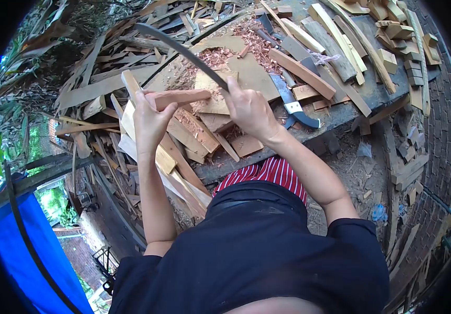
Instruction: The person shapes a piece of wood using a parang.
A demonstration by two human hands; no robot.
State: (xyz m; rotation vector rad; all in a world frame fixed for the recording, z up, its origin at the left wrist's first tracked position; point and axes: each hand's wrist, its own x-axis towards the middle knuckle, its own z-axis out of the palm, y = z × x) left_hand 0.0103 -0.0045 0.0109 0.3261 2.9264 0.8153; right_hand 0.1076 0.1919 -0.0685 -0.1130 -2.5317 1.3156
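A reddish piece of wood is gripped at its left end by my left hand, its narrower end pointing right. My right hand is wrapped round the lower end of a long dark curved blade, whose tip reaches up and left; the handle is hidden in the fist. Blade and wood appear apart. Below them lies a pale wooden block with reddish shavings around it. Right of my right hand, a second knife with a black handle and a white band lies on the dark work surface.
Long wood strips and offcuts cover the right of the work surface. Small blocks are piled at the back right. More planks lie at the left. A blue sheet hangs at the lower left.
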